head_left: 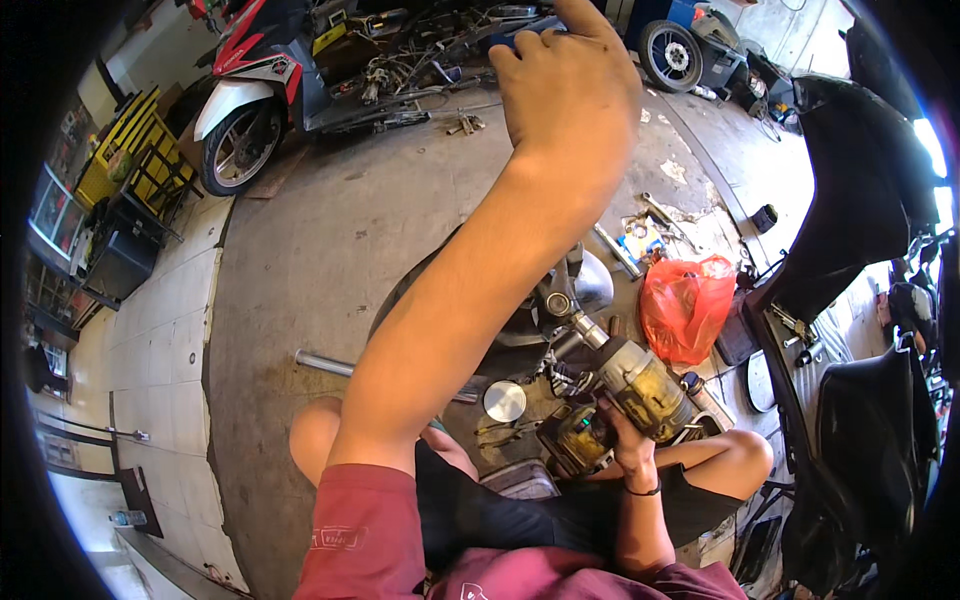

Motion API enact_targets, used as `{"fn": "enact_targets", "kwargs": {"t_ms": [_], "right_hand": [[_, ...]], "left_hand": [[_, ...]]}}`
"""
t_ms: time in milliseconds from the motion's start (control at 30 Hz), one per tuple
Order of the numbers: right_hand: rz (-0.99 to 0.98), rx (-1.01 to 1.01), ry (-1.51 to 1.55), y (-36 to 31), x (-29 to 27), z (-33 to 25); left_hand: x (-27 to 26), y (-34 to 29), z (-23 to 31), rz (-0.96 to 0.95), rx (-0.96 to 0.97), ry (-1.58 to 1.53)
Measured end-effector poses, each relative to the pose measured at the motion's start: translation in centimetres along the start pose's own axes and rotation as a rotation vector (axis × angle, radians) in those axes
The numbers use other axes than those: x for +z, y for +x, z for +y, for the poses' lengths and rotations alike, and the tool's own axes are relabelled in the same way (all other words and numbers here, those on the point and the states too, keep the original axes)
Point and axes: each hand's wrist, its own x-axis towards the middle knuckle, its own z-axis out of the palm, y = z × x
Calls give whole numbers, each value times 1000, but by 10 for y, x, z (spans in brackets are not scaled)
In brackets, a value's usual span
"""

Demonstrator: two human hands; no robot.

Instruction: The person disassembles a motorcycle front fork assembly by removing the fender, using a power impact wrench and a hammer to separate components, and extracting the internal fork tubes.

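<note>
The head view shows the right hand (pixel 630 437) gripping a yellow-and-black cordless impact wrench (pixel 646 385) above the floor (pixel 300 250), its socket (pixel 590 331) close to a round metal fitting (pixel 558 304); contact cannot be told. The left hand (pixel 575 88) is raised, fingers partly curled; whether it holds anything cannot be told. A red plastic bag (pixel 686 312) lies right of the wrench.
</note>
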Motion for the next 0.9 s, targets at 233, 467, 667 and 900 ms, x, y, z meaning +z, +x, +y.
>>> {"fn": "enact_targets", "kwargs": {"t_ms": [233, 467, 667, 900], "right_hand": [[10, 138, 169, -26, -14, 24], [59, -35, -102, -39, 26, 22], [-33, -391, -808, -49, 37, 73], [-48, -115, -318, -41, 39, 42]], "left_hand": [[-13, -15, 24, 53, 27, -157], [-12, -9, 19, 6, -88, -127], [-20, -18, 9, 52, -110, -212], [-18, -20, 7, 66, -91, -340]]}}
